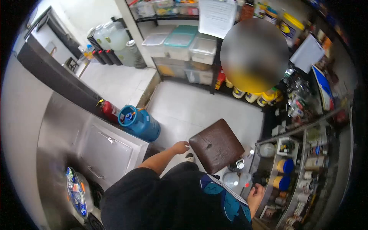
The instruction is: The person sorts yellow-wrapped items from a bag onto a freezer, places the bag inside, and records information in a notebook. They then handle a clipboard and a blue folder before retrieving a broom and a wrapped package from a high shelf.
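Observation:
My left hand (181, 147) hangs beside the left corner of a brown padded stool (216, 145), its fingers curled in with nothing visible in them. It looks slightly apart from the seat. At the lower right, my right hand (255, 196) reaches to the edge of the metal shelf rack (264, 153), fingers bent together. Just beyond its fingertips is a dark object (262, 178); whether the hand grips it I cannot make out. Close by on the rack stand two jars with blue lids, an upper jar (285, 166) and a lower jar (281, 182). Clear plastic containers (231, 179) stand between stool and rack.
A blue gas cylinder (140, 123) and a red fire extinguisher (110, 110) stand left, beside a steel counter (82, 134). Storage bins (178, 40) fill the back shelves. A blurred round patch (255, 55) covers part of the right shelving. Large water jugs (115, 34) stand beyond the doorway.

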Demonstrator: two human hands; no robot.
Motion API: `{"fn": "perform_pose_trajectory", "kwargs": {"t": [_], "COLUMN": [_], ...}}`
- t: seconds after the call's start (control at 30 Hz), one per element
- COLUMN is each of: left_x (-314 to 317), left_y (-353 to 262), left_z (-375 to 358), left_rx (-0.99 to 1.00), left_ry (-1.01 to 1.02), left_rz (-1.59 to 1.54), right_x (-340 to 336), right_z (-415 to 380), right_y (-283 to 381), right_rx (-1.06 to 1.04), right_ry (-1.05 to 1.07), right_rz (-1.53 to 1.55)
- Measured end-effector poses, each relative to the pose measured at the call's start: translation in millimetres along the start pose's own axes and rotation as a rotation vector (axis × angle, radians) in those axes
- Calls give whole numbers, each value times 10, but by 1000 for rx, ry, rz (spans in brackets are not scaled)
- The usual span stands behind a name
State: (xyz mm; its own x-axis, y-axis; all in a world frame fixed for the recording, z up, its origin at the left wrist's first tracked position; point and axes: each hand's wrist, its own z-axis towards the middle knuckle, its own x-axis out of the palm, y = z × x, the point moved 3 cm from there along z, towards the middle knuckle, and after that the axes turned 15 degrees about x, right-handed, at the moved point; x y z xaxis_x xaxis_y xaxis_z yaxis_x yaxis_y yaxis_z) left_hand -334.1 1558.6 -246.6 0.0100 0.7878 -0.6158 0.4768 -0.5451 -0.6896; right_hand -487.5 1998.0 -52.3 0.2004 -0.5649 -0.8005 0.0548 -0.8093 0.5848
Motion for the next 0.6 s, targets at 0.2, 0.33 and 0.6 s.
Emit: {"fn": "perform_pose_trajectory", "kwargs": {"t": [0.2,0.33,0.6], "left_x": [-1022,-1598,-1614], "left_y": [501,658,1297], "left_z": [214,-121,-605], "left_rx": [3,-98,-173], "left_ry": [-218,-437,-774], "left_rz": [-62,-208,-513], "right_x": [1023,1375,1882], "right_z": [607,783,1314], "right_y": [1143,1880,2704], "right_rx": [-130,-206,-537], "right_ry": [404,628,630], "right_rz": [-196,-211,-384]}}
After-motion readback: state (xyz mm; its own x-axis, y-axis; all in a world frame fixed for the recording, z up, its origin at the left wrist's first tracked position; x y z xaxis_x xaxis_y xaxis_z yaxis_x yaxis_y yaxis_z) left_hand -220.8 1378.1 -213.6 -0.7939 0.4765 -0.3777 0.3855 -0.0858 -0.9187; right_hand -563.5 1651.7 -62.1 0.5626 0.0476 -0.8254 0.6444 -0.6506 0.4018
